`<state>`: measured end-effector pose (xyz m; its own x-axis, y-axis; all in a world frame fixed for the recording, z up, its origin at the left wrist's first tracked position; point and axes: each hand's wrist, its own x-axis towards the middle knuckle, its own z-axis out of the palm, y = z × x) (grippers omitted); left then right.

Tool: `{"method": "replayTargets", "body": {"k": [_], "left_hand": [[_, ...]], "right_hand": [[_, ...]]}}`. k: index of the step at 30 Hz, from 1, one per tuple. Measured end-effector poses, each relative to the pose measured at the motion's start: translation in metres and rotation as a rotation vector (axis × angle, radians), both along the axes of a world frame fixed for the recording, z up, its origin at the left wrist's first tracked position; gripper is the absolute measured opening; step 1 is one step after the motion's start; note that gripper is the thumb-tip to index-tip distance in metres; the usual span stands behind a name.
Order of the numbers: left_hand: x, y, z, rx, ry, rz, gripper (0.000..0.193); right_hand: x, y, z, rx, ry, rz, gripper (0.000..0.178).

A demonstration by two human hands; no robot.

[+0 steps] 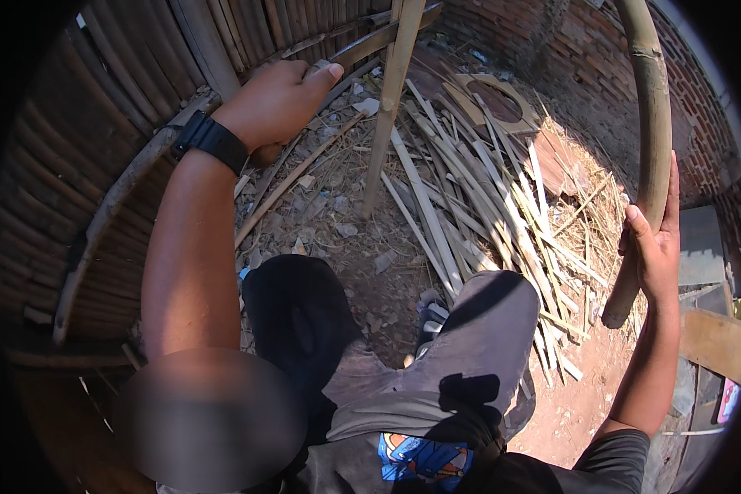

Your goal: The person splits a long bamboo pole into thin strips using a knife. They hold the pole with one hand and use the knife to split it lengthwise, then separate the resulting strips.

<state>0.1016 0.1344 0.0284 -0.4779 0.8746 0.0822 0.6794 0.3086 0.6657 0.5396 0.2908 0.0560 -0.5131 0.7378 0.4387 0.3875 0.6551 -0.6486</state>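
My left hand (284, 100), with a black watch (212, 142) on its wrist, is raised at the upper left. Its fingers are closed around the handle of a long knife (380, 38), whose blade points away to the upper right, partly crossed by a slanted wooden pole (387, 111). At the right, my right hand (657, 251) grips a thick, slightly curved bamboo pole (652, 123) near its lower end. This pole stands nearly upright, and its top runs out of view.
Split bamboo strips (477, 198) lie heaped on the littered ground ahead. A slatted bamboo wall (74, 189) rises at left, a brick wall (589, 49) at the far right. Beyond the heap lies a board with a round hole (498, 97). Flat panels (700, 243) lie at right.
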Motion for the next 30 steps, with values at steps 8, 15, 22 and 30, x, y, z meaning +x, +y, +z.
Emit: {"method": "replayTargets", "body": {"k": [8,15,22,30], "left_hand": [[-0.008,0.011,-0.016,-0.127,0.094,0.043,0.063],[-0.007,0.007,-0.029,-0.077,0.026,0.058,0.063],[-0.013,0.016,-0.040,0.022,0.003,0.043,0.060],[-0.011,0.028,-0.048,-0.105,-0.018,0.036,0.061]], "right_hand": [[-0.004,-0.008,-0.054,-0.238,-0.428,0.063,0.083],[-0.002,0.000,-0.031,-0.184,-0.042,0.144,0.082],[-0.007,0.013,0.009,-0.033,0.076,0.013,0.080],[-0.014,0.014,-0.081,-0.158,-0.466,0.119,0.086]]}}
